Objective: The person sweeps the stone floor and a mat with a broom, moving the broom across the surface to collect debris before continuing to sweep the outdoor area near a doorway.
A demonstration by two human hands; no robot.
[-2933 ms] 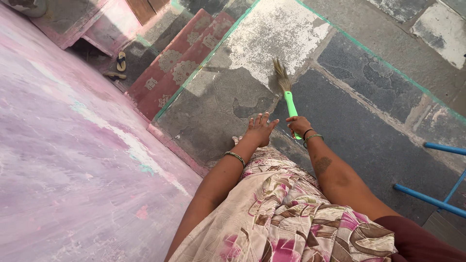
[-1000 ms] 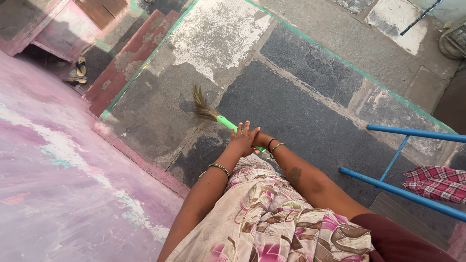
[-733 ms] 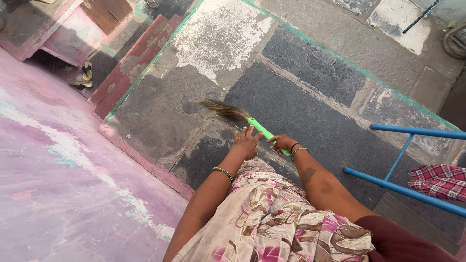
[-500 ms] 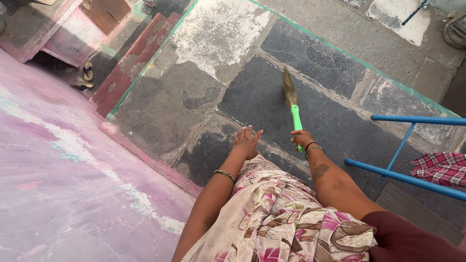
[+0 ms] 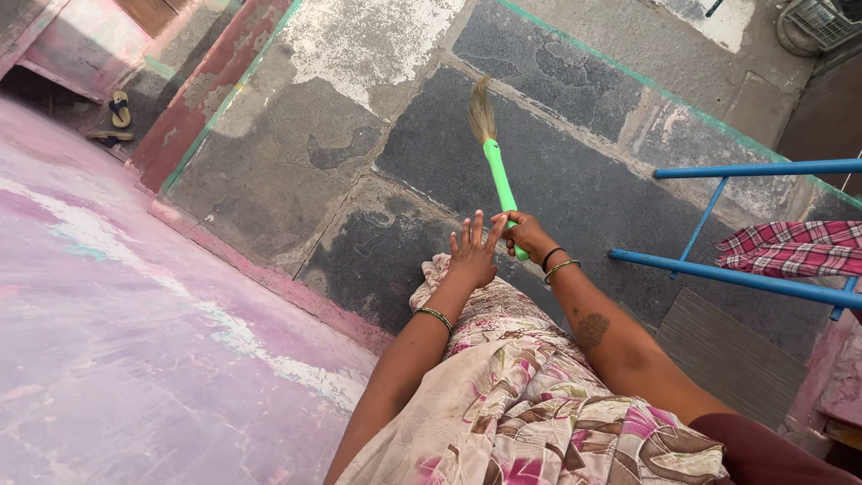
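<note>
No packages, labels, signs or screens show anywhere in this view.

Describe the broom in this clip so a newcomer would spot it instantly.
Start at the dark stone slab floor in the middle of the view. Over it, the right hand grips a short broom with a bright green plastic handle and straw-coloured bristles; nothing else nearby is bright green.
</note>
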